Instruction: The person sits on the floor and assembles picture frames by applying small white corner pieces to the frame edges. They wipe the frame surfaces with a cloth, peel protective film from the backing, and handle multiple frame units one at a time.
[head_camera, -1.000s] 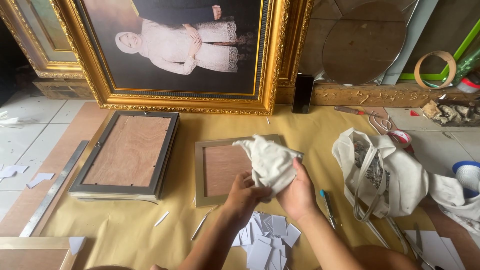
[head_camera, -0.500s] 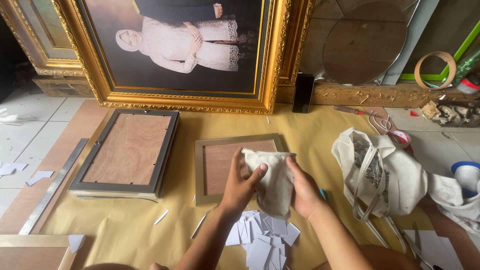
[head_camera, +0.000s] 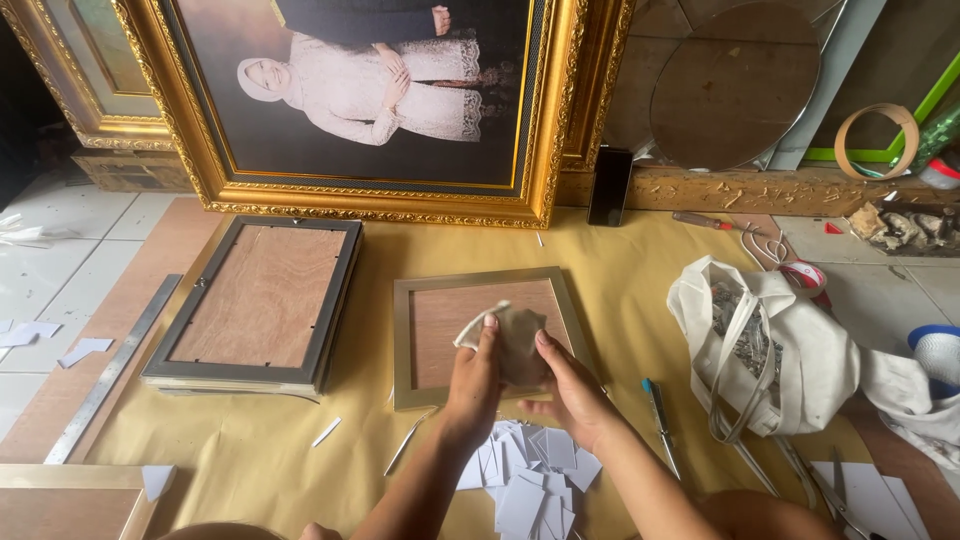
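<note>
Both sets of fingers down on one white cloth (head_camera: 512, 340), pressing it against the brown backing of the small silver frame (head_camera: 487, 335). Left hand (head_camera: 475, 378) curled, fingertips closed over the cloth's near-left edge, thumb hidden beneath. Right hand (head_camera: 567, 392) spread a little wider, fingertips bunched on the cloth's right side, clamping it flat to the board. Cloth crumpled, sitting inside the small silver frame, right of its centre, one corner trailing toward the frame's left half.

Out from there: just nearer than the small silver frame, touching its near edge, a loose heap of white paper scraps (head_camera: 535, 475) under the wrists. Right of the frame, close by, a blue-tipped pen (head_camera: 657, 420) on the yellow-brown paper sheet (head_camera: 250, 440) covering the floor. Further right, well apart, a white cloth bag (head_camera: 790, 350), mouth open, grey bits inside. Left of the small silver frame, near but not touching, a stack of larger grey frames (head_camera: 255, 300), backs up. Beyond that, further left, a long metal ruler (head_camera: 110, 370) lying at a slant. Behind the small silver frame, leaning upright, a big ornate gold-framed portrait (head_camera: 370, 100), and just beside its right edge a dark phone (head_camera: 609, 186) standing on end.
</note>
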